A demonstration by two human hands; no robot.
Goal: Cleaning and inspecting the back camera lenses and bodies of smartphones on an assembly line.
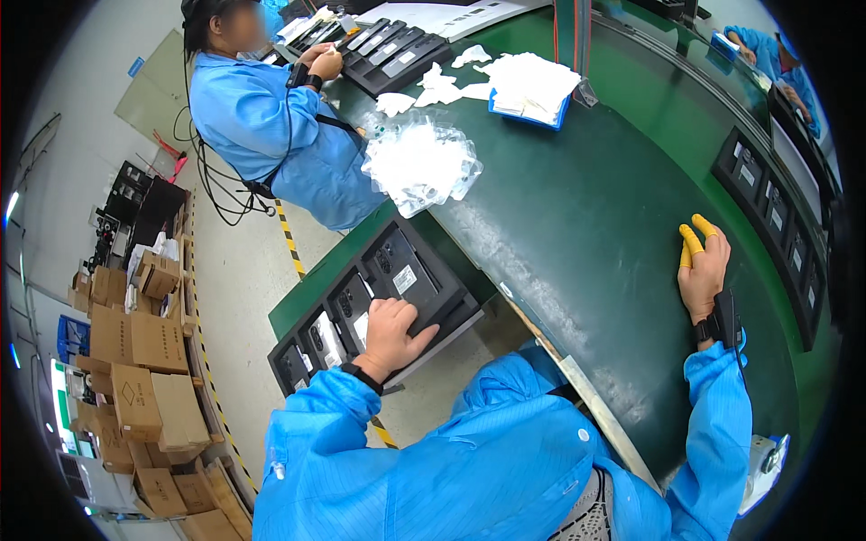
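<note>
My left hand (390,335) lies over a black foam tray (465,313) at my left. Its fingers bend down toward a middle compartment, the thumb spread apart from them; the fingertips are hidden, and I see nothing lifted in the hand. Flat black devices with white labels, such as this device (408,270), sit in the tray's compartments. One compartment shows a white-wrapped piece (327,339). Over the green tabletop (577,234) on the right, my right hand (702,275) is open and holds nothing. Yellow finger cots cover two of its stretched fingers.
A heap of clear plastic pieces (422,167) lies on the table's far left edge. Beyond are a blue box of white cloths (532,95) and another black tray (397,56), beside a co-worker (271,126). A long tray of devices (774,212) stands right. Cardboard boxes (135,361) line the left.
</note>
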